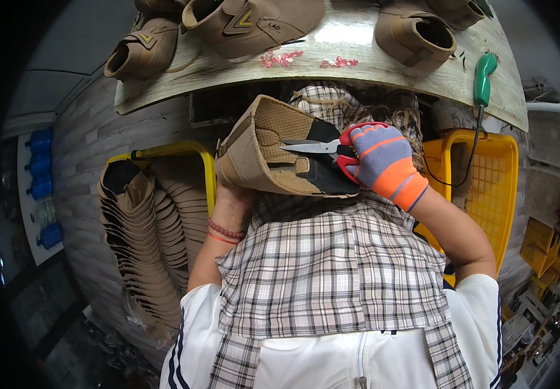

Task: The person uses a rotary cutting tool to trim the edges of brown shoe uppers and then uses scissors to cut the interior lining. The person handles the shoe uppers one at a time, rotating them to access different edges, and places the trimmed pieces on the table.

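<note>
A tan shoe upper (pixel 244 159) with mesh lining and a black rear section hangs over my lap, its opening facing up. My left hand (pixel 233 200) supports it from below on the left side; the fingers are hidden behind the upper. Red-handled scissors (pixel 312 147) are gripped in my right hand (pixel 383 155), which wears a grey and orange glove. The scissor blades are slightly parted and lie over the upper's opening, pointing left.
Ahead is a worktable (pixel 351 39) carrying several tan shoe uppers (pixel 416 35), red scraps and a corded green tool (pixel 484 78). To the left, stacked tan uppers (pixel 140 246) stand by a yellow basket (pixel 205 155). Another yellow basket (pixel 497 194) is at the right.
</note>
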The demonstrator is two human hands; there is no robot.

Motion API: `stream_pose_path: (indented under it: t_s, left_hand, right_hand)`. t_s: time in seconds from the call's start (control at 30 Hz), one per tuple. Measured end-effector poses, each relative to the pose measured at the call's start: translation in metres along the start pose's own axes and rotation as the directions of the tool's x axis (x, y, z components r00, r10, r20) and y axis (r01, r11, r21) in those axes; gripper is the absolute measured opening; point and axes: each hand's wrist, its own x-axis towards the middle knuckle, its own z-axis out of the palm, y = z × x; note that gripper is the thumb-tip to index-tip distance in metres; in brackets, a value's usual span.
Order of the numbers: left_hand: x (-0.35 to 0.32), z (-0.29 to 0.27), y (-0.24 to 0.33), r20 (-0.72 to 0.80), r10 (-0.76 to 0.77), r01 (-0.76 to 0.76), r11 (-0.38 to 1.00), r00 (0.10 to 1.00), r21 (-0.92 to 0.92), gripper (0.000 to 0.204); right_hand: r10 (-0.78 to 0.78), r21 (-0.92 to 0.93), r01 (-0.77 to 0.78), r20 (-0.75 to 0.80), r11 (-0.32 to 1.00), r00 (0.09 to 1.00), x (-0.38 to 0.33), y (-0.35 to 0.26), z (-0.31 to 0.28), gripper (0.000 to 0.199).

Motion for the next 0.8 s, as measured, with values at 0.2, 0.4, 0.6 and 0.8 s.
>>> stream_pose_path:
  t_s: [0.2, 0.4, 0.6, 0.8]
  left_hand:
    - [0.001, 0.001, 0.0, -0.002, -0.025, 0.025, 0.996, 1.0, -0.084, 0.041]
    - [0.004, -0.009, -0.005, -0.035, 0.009, -0.012, 0.997, 0.999, -0.08, 0.042]
    - [0.001, -0.004, -0.003, -0.05, -0.003, -0.002, 0.995, 0.999, -0.099, 0.042]
    - [-0.001, 0.003, 0.0, -0.01, 0.004, -0.005, 0.997, 1.0, -0.078, 0.044]
  right_hand:
    - [0.062, -0.024, -0.06, 0.082, 0.998, 0.995, -0.004, -0.002, -0.002, 0.035]
    - [0.022, -0.023, -0.021, 0.035, 1.0, 0.999, -0.002, -0.002, -0.003, 0.035]
    - [-0.025, -0.176, 0.024, -0.004, 0.984, 1.0, -0.001, -0.003, -0.002, 0.032]
    - [-0.061, -0.187, 0.062, 0.011, 0.98, 0.998, -0.001, 0.001, -0.001, 0.035]
